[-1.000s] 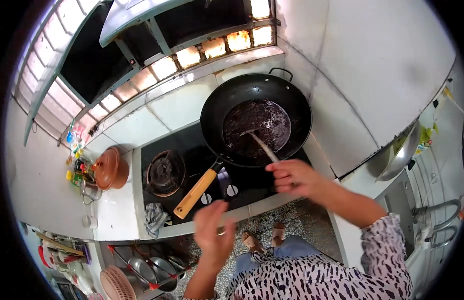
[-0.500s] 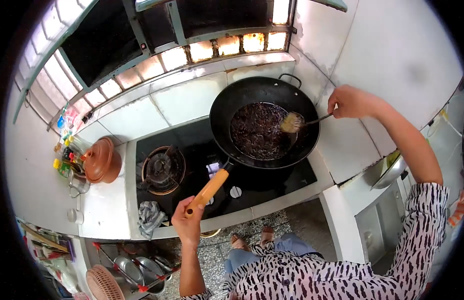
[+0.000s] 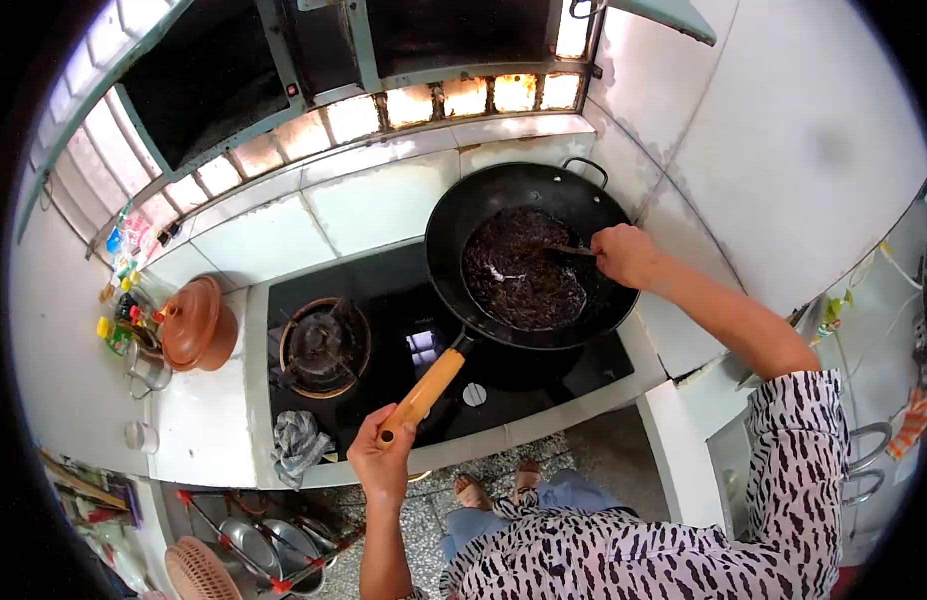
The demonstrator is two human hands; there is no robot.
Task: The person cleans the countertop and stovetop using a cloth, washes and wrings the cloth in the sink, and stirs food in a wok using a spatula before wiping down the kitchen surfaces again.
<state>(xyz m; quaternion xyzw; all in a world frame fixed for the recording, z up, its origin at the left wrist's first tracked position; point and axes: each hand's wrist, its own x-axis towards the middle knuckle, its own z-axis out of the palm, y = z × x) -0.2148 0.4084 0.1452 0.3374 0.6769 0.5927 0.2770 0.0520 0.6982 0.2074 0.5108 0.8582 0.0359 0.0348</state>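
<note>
A black wok (image 3: 518,182) with bubbling dark-brown liquid (image 3: 523,285) sits over the right side of the stove. My left hand (image 3: 381,455) is closed round the end of its wooden handle (image 3: 431,385). My right hand (image 3: 625,255) reaches over the wok's right rim, fingers closed on the handle of what looks like a cooking spatula (image 3: 571,250). The spatula's head is sunk in the liquid and hidden. A small loop handle (image 3: 588,168) stands on the wok's far rim.
An uncovered burner (image 3: 325,347) is left of the wok. On the left counter stand a lidded clay pot (image 3: 200,325), a metal mug (image 3: 148,368) and several bottles. A grey rag (image 3: 301,443) hangs at the stove's front edge. Tiled walls border the back and right; a sink (image 3: 725,470) is at right.
My right hand has moved left and down toward the wok. The spatula's pale head, visible before at the liquid's right side, is now under the liquid. My left hand keeps hold of the wok handle.
</note>
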